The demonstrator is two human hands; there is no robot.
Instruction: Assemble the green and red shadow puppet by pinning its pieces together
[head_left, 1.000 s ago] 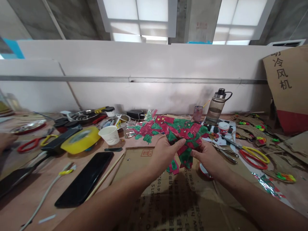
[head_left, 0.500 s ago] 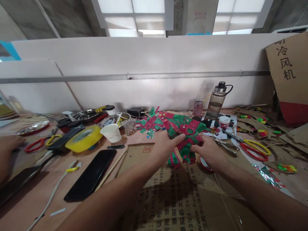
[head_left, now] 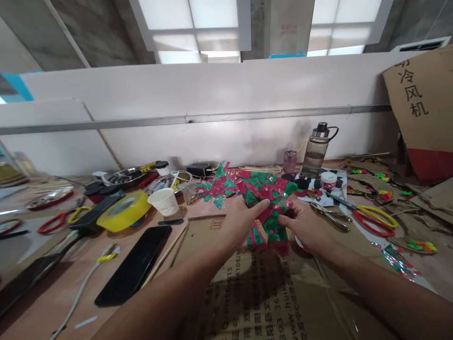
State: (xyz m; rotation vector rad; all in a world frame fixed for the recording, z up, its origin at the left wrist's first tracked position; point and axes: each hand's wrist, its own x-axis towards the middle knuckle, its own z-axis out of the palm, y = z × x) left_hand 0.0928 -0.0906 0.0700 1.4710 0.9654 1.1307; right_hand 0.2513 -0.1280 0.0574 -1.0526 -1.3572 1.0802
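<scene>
A red-and-green jointed cut-out figure (head_left: 260, 182), painted in patches and dotted with small shiny fasteners, is held above a printed cardboard sheet (head_left: 226, 293). My left hand (head_left: 242, 215) grips its middle, thumb lying across the front. On the lower right part, my right hand (head_left: 300, 219) pinches the edge between thumb and fingers. Two leg-like pieces hang down between the hands. The fingers behind the figure are hidden. Below my right hand a round lid or dish is partly covered.
Left are a black phone (head_left: 133, 264), yellow tape roll (head_left: 123, 210), white paper cup (head_left: 163, 202) and cable. Right are pliers (head_left: 331, 217), red-and-yellow scissors (head_left: 375, 219), a small paint jar (head_left: 328, 181) and a water bottle (head_left: 314, 151). A white panel (head_left: 219, 89) stands behind.
Another person's hand at the far left has left the view, exposing scissors and paper there. The camera view has shifted slightly. Both my hands keep hold of the figure.
</scene>
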